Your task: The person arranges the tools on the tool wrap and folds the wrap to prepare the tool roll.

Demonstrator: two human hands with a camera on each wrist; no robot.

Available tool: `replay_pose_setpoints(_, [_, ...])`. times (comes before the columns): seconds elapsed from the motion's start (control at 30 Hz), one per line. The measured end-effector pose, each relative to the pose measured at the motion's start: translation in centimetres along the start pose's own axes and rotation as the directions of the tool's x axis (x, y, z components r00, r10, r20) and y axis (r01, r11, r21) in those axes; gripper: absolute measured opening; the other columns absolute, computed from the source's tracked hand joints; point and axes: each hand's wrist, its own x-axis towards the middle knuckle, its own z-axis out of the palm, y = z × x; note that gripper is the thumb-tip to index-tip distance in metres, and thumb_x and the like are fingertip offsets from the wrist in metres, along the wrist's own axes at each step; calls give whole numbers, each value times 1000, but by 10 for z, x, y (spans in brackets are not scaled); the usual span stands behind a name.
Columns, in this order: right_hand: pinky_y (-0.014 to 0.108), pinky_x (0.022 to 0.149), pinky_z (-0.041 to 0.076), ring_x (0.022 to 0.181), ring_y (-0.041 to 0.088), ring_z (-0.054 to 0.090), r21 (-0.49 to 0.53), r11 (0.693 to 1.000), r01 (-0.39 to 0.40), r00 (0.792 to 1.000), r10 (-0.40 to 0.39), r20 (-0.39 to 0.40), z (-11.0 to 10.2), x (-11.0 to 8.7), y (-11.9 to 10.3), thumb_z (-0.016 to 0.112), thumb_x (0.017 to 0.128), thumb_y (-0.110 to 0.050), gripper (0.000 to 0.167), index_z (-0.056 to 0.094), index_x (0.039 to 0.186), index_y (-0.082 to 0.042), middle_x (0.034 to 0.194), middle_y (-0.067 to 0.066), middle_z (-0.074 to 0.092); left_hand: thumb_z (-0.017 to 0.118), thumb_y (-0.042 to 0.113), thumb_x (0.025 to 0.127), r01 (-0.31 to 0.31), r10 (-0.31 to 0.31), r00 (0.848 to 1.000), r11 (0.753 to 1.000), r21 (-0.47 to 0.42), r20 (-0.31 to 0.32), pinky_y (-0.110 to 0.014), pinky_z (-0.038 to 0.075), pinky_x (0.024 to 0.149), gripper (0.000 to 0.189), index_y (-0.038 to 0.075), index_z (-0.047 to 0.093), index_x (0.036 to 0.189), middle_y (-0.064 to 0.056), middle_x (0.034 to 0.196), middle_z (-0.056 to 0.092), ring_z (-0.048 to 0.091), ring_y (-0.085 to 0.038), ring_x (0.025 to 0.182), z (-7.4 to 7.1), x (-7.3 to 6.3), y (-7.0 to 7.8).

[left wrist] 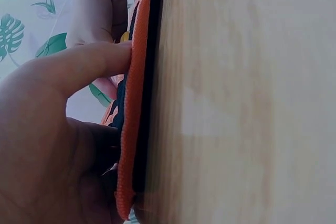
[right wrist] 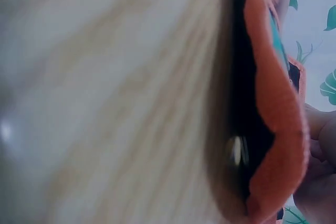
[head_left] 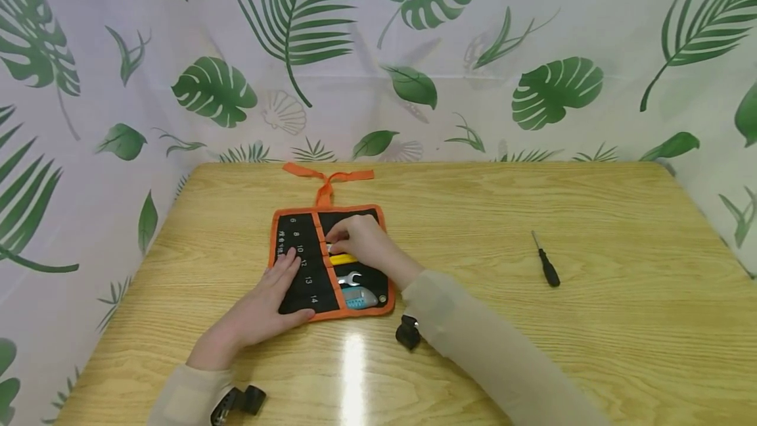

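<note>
A black tool pouch (head_left: 290,294) with orange edging lies unfolded on the table, numbers printed down its left panel. My left hand (head_left: 260,304) rests on that panel, fingers spread, thumb at the lower orange edge. Over the pockets' upper part, my right hand (head_left: 363,242) pinches a small silver-coloured tool (head_left: 329,249), most of it hidden by the fingers. Just below sits a yellow tool (head_left: 343,260). Further down, an open-end wrench (head_left: 350,279) and a teal-and-grey tool (head_left: 361,298) stick out of their pockets. In the left wrist view, the thumb (left wrist: 100,62) presses the orange edge.
A screwdriver (head_left: 547,265) with a black handle lies on the wooden table (head_left: 473,215) to the right. Orange tie straps (head_left: 325,186) spread out beyond the pouch's far edge. Behind the table hangs a leaf-patterned cloth (head_left: 449,97).
</note>
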Motion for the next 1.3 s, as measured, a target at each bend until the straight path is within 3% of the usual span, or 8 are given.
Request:
replay_pose_setpoints(0.37, [22, 77, 52, 84, 9, 64, 4, 999, 46, 999, -46, 0, 1, -2, 4, 72, 86, -12, 16, 75, 102, -8, 93, 0, 71, 61, 60, 85, 8, -8, 1000, 1000, -3, -4, -48, 14, 114, 98, 7, 16, 153, -4, 160, 3, 4, -25, 145, 0, -1, 0])
replay_pose_setpoints(0.77, [26, 80, 51, 88, 14, 61, 21, 1000, 21, 1000, -21, -11, -23, -21, 8, 69, 89, -11, 19, 73, 107, -7, 101, 3, 69, 62, 63, 82, 14, -14, 1000, 1000, -11, 12, -50, 16, 113, 101, 11, 15, 154, -1, 160, 2, 3, -24, 145, 0, 0, -2])
replay_pose_setpoints(1.0, [32, 81, 51, 89, 17, 61, 29, 999, 15, 999, -15, -31, -50, -46, 17, 68, 89, -10, 22, 71, 110, -3, 101, 5, 68, 61, 65, 81, -5, 5, 1000, 1000, -4, 16, -50, 16, 113, 101, 13, 15, 154, 1, 160, 1, 2, -23, 145, 0, 1, -1])
replay_pose_setpoints(1.2, [42, 90, 48, 101, 25, 60, -4, 1000, 8, 993, -8, -117, -85, -83, 32, 70, 89, -15, 31, 67, 118, -2, 113, 10, 66, 62, 65, 81, 4, -4, 1000, 1000, 4, 22, -50, 17, 113, 102, 12, 15, 154, 0, 160, 1, 3, -24, 145, 0, 2, 0])
replay_pose_setpoints(1.3, [46, 93, 45, 109, 28, 57, -18, 999, -40, 985, 36, -167, -105, -105, 40, 69, 89, -18, 38, 64, 124, -4, 121, 11, 62, 61, 65, 81, 8, -8, 1000, 1000, 4, 23, -50, 17, 113, 102, 12, 14, 154, 0, 160, 1, 2, -24, 145, -1, 1, -1])
